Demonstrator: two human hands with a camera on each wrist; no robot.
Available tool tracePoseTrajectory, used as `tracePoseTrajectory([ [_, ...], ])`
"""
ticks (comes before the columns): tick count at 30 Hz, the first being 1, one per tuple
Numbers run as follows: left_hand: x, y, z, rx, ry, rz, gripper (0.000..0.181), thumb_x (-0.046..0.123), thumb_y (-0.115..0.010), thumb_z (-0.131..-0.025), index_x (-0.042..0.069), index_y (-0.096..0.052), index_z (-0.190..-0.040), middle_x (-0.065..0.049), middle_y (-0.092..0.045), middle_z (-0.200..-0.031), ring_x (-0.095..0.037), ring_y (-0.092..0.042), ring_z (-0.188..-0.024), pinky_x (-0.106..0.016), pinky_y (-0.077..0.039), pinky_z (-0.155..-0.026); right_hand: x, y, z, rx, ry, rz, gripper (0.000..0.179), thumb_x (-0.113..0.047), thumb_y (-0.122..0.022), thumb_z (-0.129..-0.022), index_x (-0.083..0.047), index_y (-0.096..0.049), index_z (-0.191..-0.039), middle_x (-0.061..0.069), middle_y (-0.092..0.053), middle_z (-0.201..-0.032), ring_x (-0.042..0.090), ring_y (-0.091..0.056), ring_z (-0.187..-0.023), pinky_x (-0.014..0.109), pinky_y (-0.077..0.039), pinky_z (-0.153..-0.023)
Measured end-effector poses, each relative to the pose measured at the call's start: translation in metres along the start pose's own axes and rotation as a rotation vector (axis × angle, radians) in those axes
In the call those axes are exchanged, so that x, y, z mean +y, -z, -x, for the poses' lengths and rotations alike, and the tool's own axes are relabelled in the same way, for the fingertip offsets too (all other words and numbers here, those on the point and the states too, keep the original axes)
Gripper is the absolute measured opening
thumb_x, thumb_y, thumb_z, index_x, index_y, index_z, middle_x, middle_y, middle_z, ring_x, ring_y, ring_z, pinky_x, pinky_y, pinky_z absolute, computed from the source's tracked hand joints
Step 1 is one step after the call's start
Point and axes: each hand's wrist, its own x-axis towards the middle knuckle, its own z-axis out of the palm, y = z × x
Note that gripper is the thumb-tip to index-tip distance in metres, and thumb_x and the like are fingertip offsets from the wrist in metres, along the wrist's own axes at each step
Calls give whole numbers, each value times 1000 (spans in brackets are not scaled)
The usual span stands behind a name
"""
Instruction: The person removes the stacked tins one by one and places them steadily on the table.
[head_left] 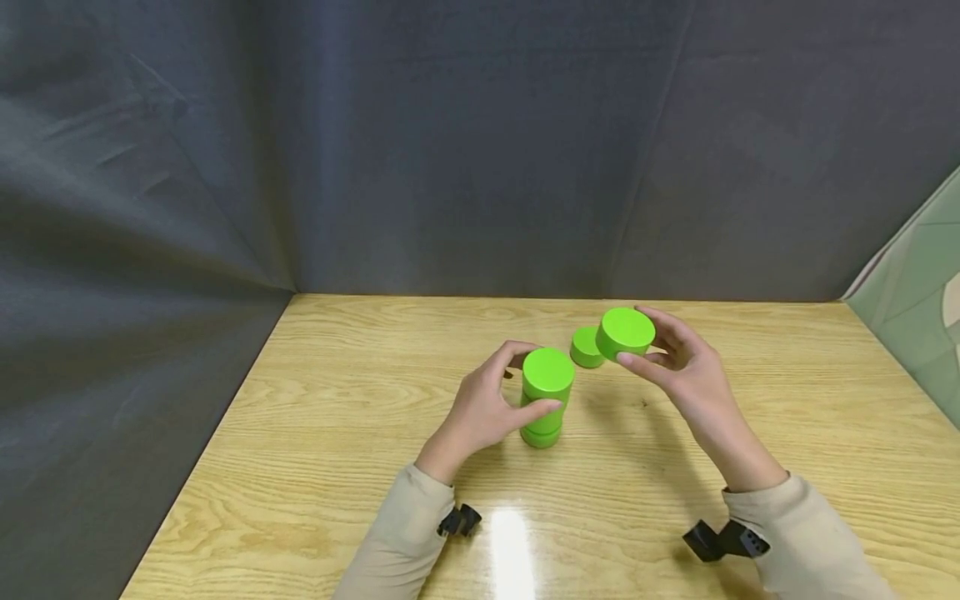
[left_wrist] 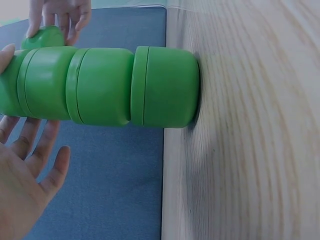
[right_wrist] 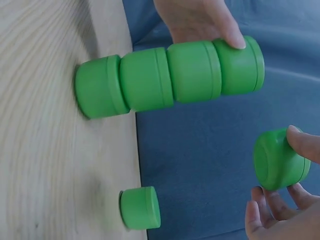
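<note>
A stack of several green lidded jars (head_left: pixel 546 375) stands upright on the wooden table. My left hand (head_left: pixel 483 404) is around the stack's upper end, its thumb against the side of the top jar (right_wrist: pixel 240 65) and its fingers on the far side, partly hidden. To the right, my right hand (head_left: pixel 693 375) grips another green lidded jar (head_left: pixel 625 329) between thumb and fingers, raised off the table, its flat lid facing up. A single green jar (head_left: pixel 587 347) sits on the table behind the stack, partly covered by the held one in the head view.
The wooden table (head_left: pixel 337 433) is bounded by a dark grey cloth (head_left: pixel 480 150) at the back and left. A pale green patterned fabric (head_left: pixel 911 292) hangs at the right edge. Black wrist devices (head_left: pixel 726 542) sit by both sleeves.
</note>
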Motion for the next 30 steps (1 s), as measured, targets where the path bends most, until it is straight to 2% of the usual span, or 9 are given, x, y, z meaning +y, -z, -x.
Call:
tracePoseTrajectory([
  [4, 1, 0, 0, -2, 6, -2, 60, 33, -83, -82, 17, -52, -131, 5, -63, -118, -9, -57, -110, -42, -50, -92, 4, 3, -3, -11, -26, 21, 64, -10, -74, -91, -2, -43, -147, -13, -56, -121, 6, -57, -100, 12, -48, -81],
  [11, 3, 0, 0, -3, 17, -16, 61, 34, -83, -81, 18, -52, -131, 8, -62, -118, -7, -56, -110, -31, -48, -91, 12, 9, -7, -26, -63, 84, 68, -16, -74, -92, -3, -40, -150, -13, -54, -122, 5, -56, -101, 12, -48, -80],
  [19, 5, 0, -1, -16, 34, 3, 60, 34, -82, -82, 18, -53, -131, 7, -62, -118, -8, -56, -110, -43, -49, -93, 20, 13, -12, -21, -72, 102, 70, -17, -75, -91, -3, -40, -149, -8, -53, -125, 3, -53, -103, 11, -47, -81],
  [30, 7, 1, -1, -22, 48, -10, 60, 36, -82, -82, 18, -52, -132, 7, -62, -118, -8, -56, -110, -38, -49, -93, 30, 16, -19, 8, -75, 129, 69, -17, -75, -90, 1, -41, -147, -14, -53, -116, 3, -55, -98, 11, -48, -77],
])
